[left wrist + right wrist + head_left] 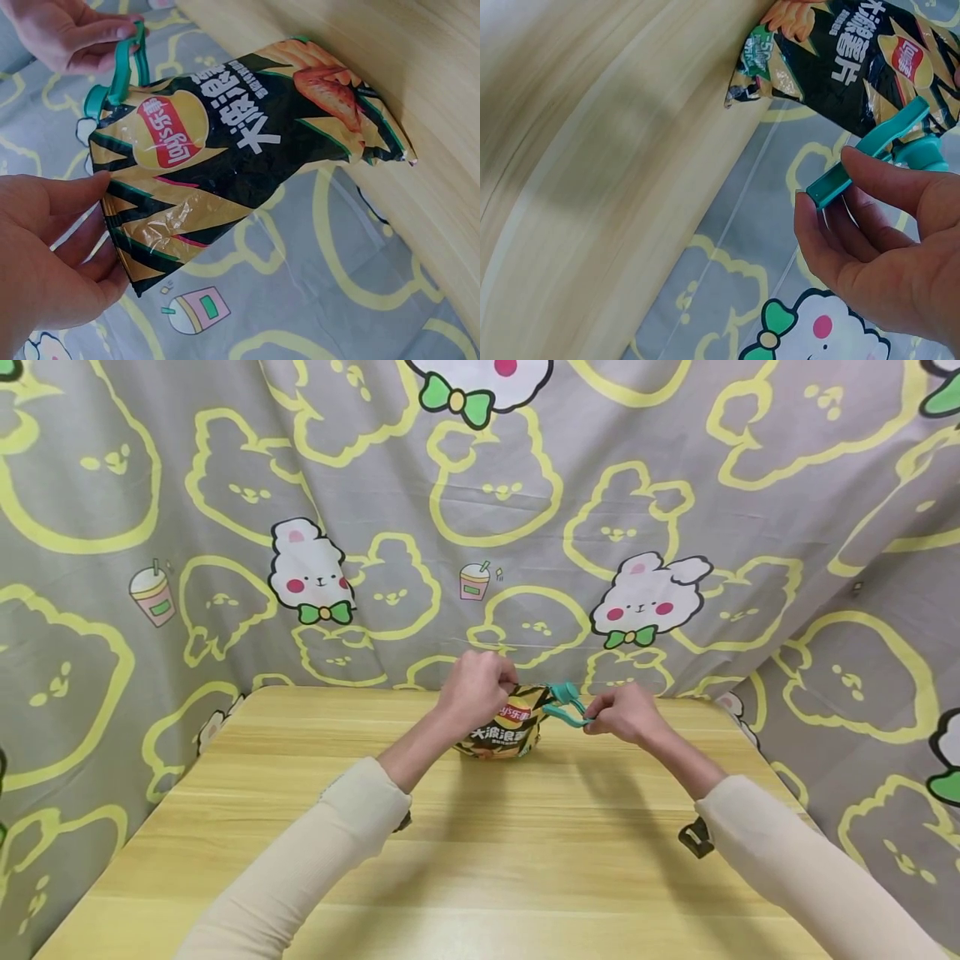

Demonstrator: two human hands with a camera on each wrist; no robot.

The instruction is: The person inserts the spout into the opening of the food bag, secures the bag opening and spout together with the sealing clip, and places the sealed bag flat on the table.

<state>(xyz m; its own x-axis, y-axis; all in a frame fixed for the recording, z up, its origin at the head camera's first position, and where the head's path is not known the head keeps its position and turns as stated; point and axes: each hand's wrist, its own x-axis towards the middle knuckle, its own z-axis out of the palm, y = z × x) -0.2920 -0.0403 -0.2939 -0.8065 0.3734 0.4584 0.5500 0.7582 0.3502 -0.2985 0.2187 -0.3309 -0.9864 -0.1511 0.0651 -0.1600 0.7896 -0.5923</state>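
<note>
A black and gold potato chip bag [502, 739] stands on the table, its printed front toward me. My left hand [476, 687] pinches the bag's top edge between thumb and fingers, seen closely in the left wrist view [49, 247]. My right hand [626, 714] holds one end of a teal bag clip [900, 124] that has a round capped spout [564, 693]. The clip's two arms stand apart at the held end. Its spout end is at the bag's top corner; whether the bag's edge lies between the arms I cannot tell.
The wooden table [375, 877] ends at the back against a grey curtain [390, 485] with yellow outlines and white cartoon animals. The curtain also hangs along the left and right sides. A dark strap piece [697, 837] hangs under the right sleeve.
</note>
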